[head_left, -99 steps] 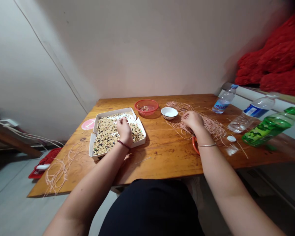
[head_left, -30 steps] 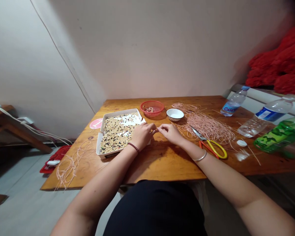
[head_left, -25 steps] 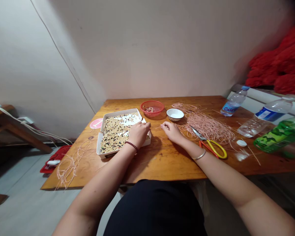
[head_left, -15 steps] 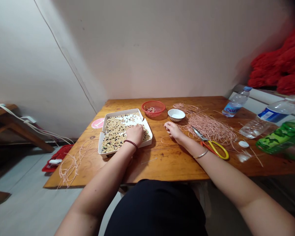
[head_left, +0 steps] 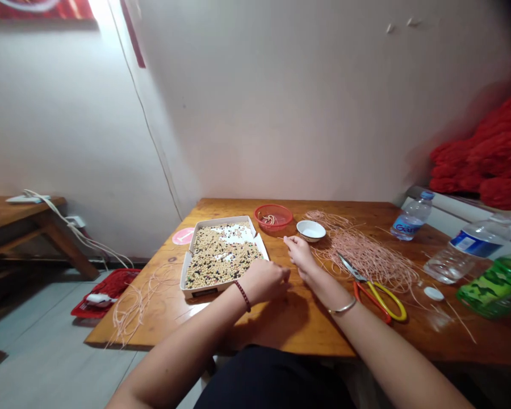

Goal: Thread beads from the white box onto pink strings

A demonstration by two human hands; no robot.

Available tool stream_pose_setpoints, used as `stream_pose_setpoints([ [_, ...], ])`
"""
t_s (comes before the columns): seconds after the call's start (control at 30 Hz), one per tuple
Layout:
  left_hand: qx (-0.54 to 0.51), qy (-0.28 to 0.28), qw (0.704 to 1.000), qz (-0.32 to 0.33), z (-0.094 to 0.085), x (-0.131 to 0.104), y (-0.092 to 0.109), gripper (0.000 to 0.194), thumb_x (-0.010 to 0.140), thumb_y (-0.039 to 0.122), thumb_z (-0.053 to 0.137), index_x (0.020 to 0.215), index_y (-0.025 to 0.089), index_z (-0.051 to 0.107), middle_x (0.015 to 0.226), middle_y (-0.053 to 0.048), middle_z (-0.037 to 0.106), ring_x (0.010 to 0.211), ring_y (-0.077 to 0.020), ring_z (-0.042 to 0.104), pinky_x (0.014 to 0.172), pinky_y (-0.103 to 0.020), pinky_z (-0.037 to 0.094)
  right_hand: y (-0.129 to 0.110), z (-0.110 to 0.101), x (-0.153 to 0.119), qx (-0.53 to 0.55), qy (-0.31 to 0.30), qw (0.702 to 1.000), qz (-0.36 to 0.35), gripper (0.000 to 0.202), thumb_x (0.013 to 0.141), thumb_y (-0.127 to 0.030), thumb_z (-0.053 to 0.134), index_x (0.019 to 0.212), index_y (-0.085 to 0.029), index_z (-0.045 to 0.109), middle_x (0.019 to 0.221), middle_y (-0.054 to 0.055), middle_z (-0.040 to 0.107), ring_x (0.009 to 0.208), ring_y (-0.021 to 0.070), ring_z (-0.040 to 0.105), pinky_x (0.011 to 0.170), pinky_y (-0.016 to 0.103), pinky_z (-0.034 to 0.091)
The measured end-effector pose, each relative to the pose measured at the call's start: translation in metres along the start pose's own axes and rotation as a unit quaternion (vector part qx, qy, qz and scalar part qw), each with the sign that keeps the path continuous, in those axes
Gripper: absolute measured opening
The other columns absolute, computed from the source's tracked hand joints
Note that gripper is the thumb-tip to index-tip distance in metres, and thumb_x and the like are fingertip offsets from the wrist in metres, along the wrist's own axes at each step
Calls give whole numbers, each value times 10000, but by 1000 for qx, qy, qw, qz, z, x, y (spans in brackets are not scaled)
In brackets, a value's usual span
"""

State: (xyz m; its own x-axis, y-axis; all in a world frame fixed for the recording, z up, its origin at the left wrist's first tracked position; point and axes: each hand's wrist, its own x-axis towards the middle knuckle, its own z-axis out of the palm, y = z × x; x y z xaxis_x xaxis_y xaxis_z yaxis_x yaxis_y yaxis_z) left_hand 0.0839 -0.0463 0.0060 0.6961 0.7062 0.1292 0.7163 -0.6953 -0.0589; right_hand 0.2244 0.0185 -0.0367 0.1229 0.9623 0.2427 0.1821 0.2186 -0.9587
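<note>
My left hand (head_left: 267,280) is closed in a pinch over the table, just off the near right corner of a shallow white box (head_left: 262,247). Whatever its fingertips hold is too small to make out. Many small beads (head_left: 215,267), mostly cream with dark ones among them, are spread in the box. To the right, my right hand (head_left: 300,254) is pinched shut, seemingly on a thin pink cord whose course is barely visible. Beyond it lies a heap of pink cords (head_left: 370,253). Scissors (head_left: 368,284) with red and yellow handles lie open beside my right forearm.
A red plastic basket (head_left: 273,227) and a small white bowl (head_left: 310,237) stand behind my hands. Loose cords (head_left: 132,307) lie at the table's left. On the right are a small bottle (head_left: 409,218), a larger clear bottle (head_left: 455,255), a green bottle (head_left: 494,287) and a white cap (head_left: 433,293).
My left hand has come out of the bead box and moved right and nearer to me, close to my right hand. The head view has tilted up, and my right hand stays pinched.
</note>
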Motion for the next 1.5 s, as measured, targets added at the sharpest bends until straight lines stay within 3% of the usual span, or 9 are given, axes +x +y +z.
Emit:
stream_pose_setpoints([
  [0.1,5,-91,996,3,-1,-8,8,386,733,539,602,840,177,683,713,-109,678,645,-241,651,567,-306,483,-5,12,-11,-107,63,990,-60,305,813,-494,452,662,-230,451,540,3,494,487,150,440,467,260,286],
  [0.23,1,-145,990,-3,-8,-17,8,318,706,474,605,697,172,702,643,-104,665,588,-220,641,521,-280,475,1,14,-24,-250,33,957,-140,237,857,-423,420,734,-242,510,596,25,555,535,180,507,506,266,265],
  [0.57,51,-155,986,7,-5,-16,12,241,790,252,511,741,121,708,658,-149,659,607,-269,653,518,-344,508,7,13,-18,-158,-32,976,-146,256,837,-413,444,666,-229,495,517,-16,460,495,148,431,515,258,288],
  [0.77,89,-117,988,45,17,-14,20,201,820,154,492,801,92,682,741,-150,666,686,-265,662,563,-348,522,9,14,-10,-68,-23,994,-82,265,782,-433,506,635,-212,509,552,-7,501,526,144,449,534,265,322],
  [0.9,87,-88,990,67,23,-14,27,214,853,168,452,920,69,630,759,-147,650,657,-248,651,527,-332,506,5,14,-6,67,-31,997,6,271,709,-436,568,608,-195,497,543,-20,474,494,107,395,480,237,310],
  [0.97,75,-84,991,71,22,-13,24,188,855,185,458,916,78,601,732,-122,640,613,-223,637,523,-313,495,0,11,-7,159,-62,981,95,282,689,-457,586,647,-196,488,489,-65,379,415,73,275,400,210,214],
  [1.1,23,-19,997,74,15,-5,5,147,870,233,457,907,128,553,779,-75,626,631,-173,606,549,-271,480,-12,1,-10,338,-161,900,224,333,719,-521,553,759,-195,495,472,-106,294,361,41,125,354,187,75],
  [1.27,19,180,983,20,6,-1,-18,316,843,174,428,1154,140,480,954,-92,601,770,-158,585,643,-259,482,-16,-1,-16,359,-214,869,266,291,715,-393,628,649,-188,433,445,-95,329,347,26,193,345,167,136],
  [1.5,131,206,966,88,9,-12,-32,284,836,346,472,1024,154,563,1004,-99,597,839,-188,561,632,-267,462,-19,9,-28,360,-269,840,304,200,713,-313,636,665,-171,504,493,-59,458,388,39,363,376,162,256],
])
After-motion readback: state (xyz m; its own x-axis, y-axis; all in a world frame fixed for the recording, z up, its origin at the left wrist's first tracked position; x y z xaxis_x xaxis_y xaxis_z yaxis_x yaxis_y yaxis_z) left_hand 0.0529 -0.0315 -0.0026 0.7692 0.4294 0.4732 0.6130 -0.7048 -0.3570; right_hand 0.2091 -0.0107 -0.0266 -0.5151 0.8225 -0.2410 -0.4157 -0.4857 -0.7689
